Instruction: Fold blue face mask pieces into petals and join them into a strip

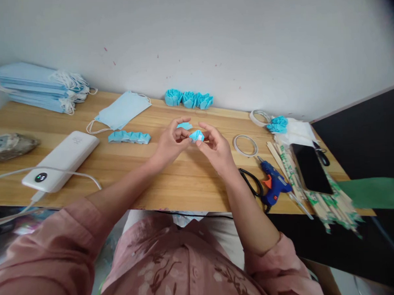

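Observation:
Between the fingertips of both hands is a small folded blue petal [197, 135] with a white patch on its face. My left hand [175, 137] pinches its left side with thumb and fingers. On its right side, my right hand [215, 147] grips it with the thumb at the lower edge. Just behind my left fingers a flat blue piece [184, 126] lies on the wooden table [172, 183]. Three finished-looking blue flowers [189, 99] stand in a row by the wall. A strip of gathered blue pieces [129, 137] lies left of my left hand.
At left are stacked face masks [34, 87], loose masks [125, 109] and a white power bank [62, 160] with its cable. To the right lie tape rolls [245, 145], a blue glue gun [273, 183], wrapped chopsticks [330, 207], a phone [311, 168] and another blue flower [277, 124].

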### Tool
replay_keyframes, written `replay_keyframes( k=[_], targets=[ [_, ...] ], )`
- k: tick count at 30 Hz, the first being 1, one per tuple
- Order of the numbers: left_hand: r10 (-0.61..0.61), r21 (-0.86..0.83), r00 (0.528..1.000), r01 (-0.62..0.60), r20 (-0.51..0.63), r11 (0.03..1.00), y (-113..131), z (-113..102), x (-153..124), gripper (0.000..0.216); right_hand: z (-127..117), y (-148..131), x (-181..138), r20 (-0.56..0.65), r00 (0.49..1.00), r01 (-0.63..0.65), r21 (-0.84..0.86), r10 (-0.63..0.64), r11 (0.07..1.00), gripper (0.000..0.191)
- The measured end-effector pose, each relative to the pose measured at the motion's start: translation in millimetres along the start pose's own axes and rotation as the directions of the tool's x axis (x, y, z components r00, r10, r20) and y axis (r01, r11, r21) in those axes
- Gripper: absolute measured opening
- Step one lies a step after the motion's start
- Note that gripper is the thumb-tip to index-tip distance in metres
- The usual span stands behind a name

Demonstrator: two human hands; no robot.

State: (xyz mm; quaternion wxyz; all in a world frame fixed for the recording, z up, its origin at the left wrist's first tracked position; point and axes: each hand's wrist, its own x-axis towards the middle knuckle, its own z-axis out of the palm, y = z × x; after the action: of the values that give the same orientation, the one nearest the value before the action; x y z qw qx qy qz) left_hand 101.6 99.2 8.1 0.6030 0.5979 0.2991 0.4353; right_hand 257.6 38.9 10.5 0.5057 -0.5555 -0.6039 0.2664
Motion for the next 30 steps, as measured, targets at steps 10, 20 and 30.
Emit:
replay_keyframes(
  k=[10,20,30],
  targets=[
    [-0.114,0.104,0.993,0.111,0.032,0.988,12,4,-5,0.022,1,7,2,-0.150,0.988,-0.041,0.046,0.048,0.998,0.044],
    [-0.130,0.249,0.991,0.123,0.014,0.961,16,2,-8,0.023,1,7,4,-0.106,0.989,-0.079,0.207,0.102,0.975,0.040],
    [-0.191,0.255,0.981,0.175,0.040,0.951,16,7,-10,0.020,0,9,4,-0.112,0.977,-0.148,0.261,0.182,0.954,0.044]
  ],
)
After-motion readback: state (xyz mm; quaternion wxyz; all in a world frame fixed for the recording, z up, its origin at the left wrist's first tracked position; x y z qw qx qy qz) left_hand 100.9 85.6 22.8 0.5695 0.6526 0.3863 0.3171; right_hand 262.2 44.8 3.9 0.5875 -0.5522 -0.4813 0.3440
